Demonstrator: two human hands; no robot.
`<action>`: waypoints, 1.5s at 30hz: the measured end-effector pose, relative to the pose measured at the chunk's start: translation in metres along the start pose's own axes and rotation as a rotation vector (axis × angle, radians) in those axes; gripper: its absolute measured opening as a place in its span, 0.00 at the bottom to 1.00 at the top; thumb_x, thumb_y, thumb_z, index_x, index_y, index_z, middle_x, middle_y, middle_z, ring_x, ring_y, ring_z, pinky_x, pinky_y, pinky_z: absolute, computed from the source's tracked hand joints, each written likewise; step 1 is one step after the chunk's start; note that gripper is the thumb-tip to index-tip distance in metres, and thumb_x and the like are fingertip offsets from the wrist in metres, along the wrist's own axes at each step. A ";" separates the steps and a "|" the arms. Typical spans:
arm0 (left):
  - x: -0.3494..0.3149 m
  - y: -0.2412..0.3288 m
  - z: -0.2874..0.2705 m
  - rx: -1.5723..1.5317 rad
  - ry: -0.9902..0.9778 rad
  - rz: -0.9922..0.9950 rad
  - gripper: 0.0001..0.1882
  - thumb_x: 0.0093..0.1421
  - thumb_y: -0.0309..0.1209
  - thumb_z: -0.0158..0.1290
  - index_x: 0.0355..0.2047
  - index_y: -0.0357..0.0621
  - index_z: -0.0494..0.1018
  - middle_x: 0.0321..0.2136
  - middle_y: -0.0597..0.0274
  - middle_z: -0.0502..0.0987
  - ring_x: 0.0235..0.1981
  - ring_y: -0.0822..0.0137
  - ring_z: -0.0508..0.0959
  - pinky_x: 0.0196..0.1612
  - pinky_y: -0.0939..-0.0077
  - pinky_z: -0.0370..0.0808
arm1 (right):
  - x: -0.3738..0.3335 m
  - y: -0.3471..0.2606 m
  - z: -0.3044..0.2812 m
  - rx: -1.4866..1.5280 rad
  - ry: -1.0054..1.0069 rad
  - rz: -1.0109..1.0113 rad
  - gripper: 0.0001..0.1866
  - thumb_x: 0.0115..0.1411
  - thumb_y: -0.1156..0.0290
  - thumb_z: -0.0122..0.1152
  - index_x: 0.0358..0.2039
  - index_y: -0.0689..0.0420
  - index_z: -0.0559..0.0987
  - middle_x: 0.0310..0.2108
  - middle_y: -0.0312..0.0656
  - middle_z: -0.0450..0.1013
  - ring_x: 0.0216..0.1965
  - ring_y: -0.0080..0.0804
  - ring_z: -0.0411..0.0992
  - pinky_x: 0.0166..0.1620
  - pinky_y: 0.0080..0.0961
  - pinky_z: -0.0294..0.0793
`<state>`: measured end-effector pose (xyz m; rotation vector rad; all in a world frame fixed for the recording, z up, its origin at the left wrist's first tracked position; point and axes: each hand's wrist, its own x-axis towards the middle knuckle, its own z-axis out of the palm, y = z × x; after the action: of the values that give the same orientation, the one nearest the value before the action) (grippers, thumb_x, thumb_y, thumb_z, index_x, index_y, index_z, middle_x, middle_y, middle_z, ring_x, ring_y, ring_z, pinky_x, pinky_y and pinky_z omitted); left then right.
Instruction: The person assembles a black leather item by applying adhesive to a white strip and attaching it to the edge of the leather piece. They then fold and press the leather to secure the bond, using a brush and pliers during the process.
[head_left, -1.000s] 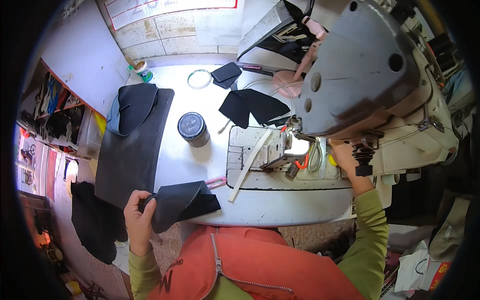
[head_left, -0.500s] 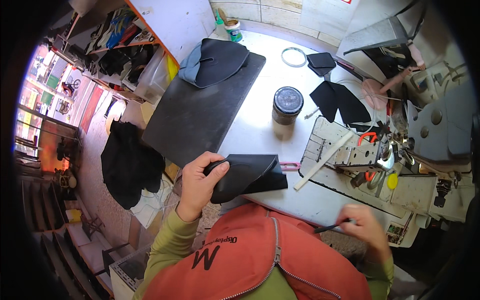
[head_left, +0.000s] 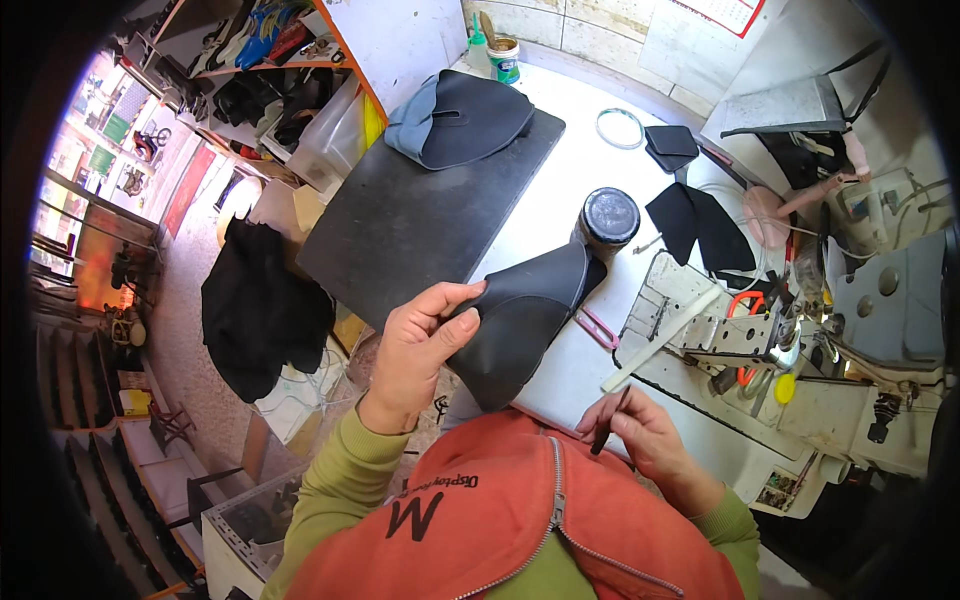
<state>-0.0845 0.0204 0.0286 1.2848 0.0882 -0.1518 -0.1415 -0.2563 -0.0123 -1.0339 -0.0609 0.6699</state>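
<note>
My left hand (head_left: 418, 350) pinches the edge of a folded black leather piece (head_left: 525, 320) between thumb and fingers. A curved seam line runs across the leather, and its far corner reaches in front of a dark lidded jar (head_left: 610, 218). Close to my vest at the table's front edge, my right hand (head_left: 650, 440) is closed on a slim dark tool (head_left: 604, 425); its exact kind is too small to tell. Behind the held piece, a similar black piece with blue-grey lining and a slit (head_left: 465, 120) lies on a dark mat (head_left: 410, 225).
On the right stands a sewing machine (head_left: 880, 300), with orange-handled scissors (head_left: 745, 303) and a pale strip (head_left: 665, 340) near it. A pink tool (head_left: 597, 328) and black cut pieces (head_left: 698, 228) lie on the white table. Black cloth (head_left: 262, 305) hangs at left.
My left hand has turned the leather piece so its far end points up and its broad face shows. My right hand has moved left, toward the leather, with the slim dark tool.
</note>
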 end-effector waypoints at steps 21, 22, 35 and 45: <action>-0.007 -0.012 -0.002 -0.162 -0.287 -0.197 0.15 0.59 0.24 0.53 0.47 0.36 0.69 0.39 0.65 0.74 0.40 0.78 0.72 0.44 0.83 0.69 | 0.069 0.020 0.028 0.721 -0.075 0.072 0.10 0.63 0.71 0.50 0.44 0.59 0.73 0.28 0.45 0.72 0.17 0.31 0.68 0.25 0.26 0.71; -0.008 -0.012 -0.003 -0.156 -0.304 -0.202 0.15 0.59 0.24 0.53 0.47 0.36 0.69 0.39 0.65 0.74 0.39 0.78 0.72 0.44 0.83 0.69 | 0.070 0.019 0.027 0.696 -0.077 0.098 0.09 0.62 0.72 0.51 0.41 0.60 0.74 0.27 0.44 0.72 0.16 0.30 0.67 0.25 0.26 0.71; -0.016 -0.011 0.002 0.445 -0.309 0.248 0.16 0.56 0.24 0.55 0.46 0.35 0.74 0.46 0.48 0.75 0.49 0.57 0.76 0.51 0.71 0.72 | 0.058 0.013 0.032 -0.210 0.063 -0.249 0.11 0.58 0.80 0.57 0.42 0.63 0.76 0.39 0.36 0.76 0.39 0.22 0.73 0.42 0.21 0.73; -0.018 -0.011 -0.009 0.366 -0.395 0.145 0.17 0.59 0.25 0.52 0.49 0.35 0.71 0.51 0.50 0.73 0.52 0.61 0.73 0.54 0.73 0.68 | 0.056 0.015 0.027 -0.644 0.020 -0.357 0.11 0.52 0.85 0.55 0.35 0.62 0.79 0.32 0.43 0.77 0.34 0.34 0.76 0.39 0.24 0.73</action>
<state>-0.1042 0.0272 0.0188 1.5954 -0.3858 -0.3040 -0.1136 -0.2004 -0.0248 -1.5978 -0.4570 0.3095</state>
